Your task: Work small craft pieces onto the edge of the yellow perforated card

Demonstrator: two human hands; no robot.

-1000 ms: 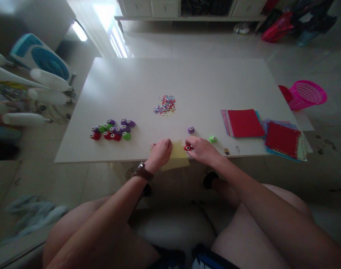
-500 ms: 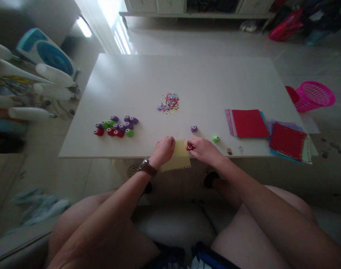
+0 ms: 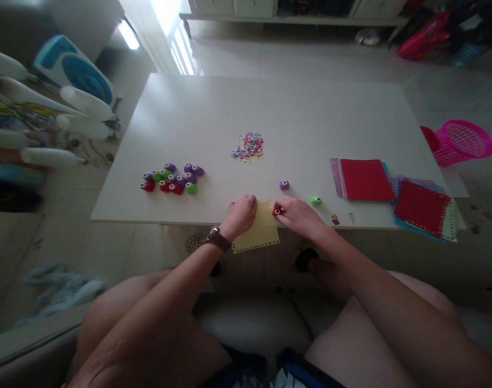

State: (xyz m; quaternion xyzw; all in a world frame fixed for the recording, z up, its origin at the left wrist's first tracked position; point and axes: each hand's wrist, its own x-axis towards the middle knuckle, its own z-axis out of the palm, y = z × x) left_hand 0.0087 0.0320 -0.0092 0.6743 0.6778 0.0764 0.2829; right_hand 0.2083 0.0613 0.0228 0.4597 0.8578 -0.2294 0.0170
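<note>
A yellow sheet of paper (image 3: pixel 258 233) with small punched holes along its edges juts over the table's front edge. My left hand (image 3: pixel 241 214) rests closed on the sheet's left part, apparently holding it, though the fingertips are hidden. At the right edge of the sheet, my right hand (image 3: pixel 296 213) is closed around a small red craft paper punch (image 3: pixel 277 211). How far the paper sits inside the punch cannot be made out. A purple punch (image 3: pixel 284 185) stands just behind my right hand, and a green punch (image 3: pixel 316 200) lies to its right.
Several red, green and purple punches (image 3: pixel 177 180) are grouped on the left. Behind the sheet is a heap of coloured confetti (image 3: pixel 249 147). On the right lie a stack of coloured paper (image 3: pixel 365 180) and a second stack of sheets with punched edges (image 3: pixel 421 203).
The whole view has shifted slightly. Both hands keep their holds on the sheet and the red punch, with little visible movement against the table.
</note>
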